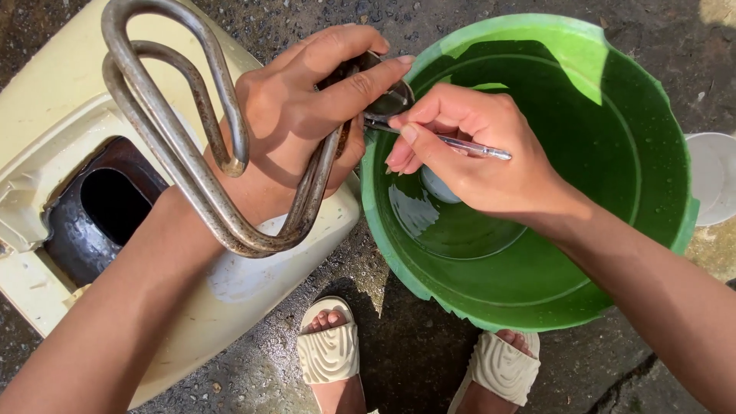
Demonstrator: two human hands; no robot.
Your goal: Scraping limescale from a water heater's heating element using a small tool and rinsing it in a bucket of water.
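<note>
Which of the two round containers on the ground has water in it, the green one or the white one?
The green bucket, below the right hand: a shallow pool glints at its bottom. Only the white container's edge shows at the right, so its contents cannot be seen.

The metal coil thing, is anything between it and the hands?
No. The left hand grips the metal heating coil directly at its base. The right hand presses a thin tool against that same base, above the green bucket. Nothing visible stands between them.
</note>
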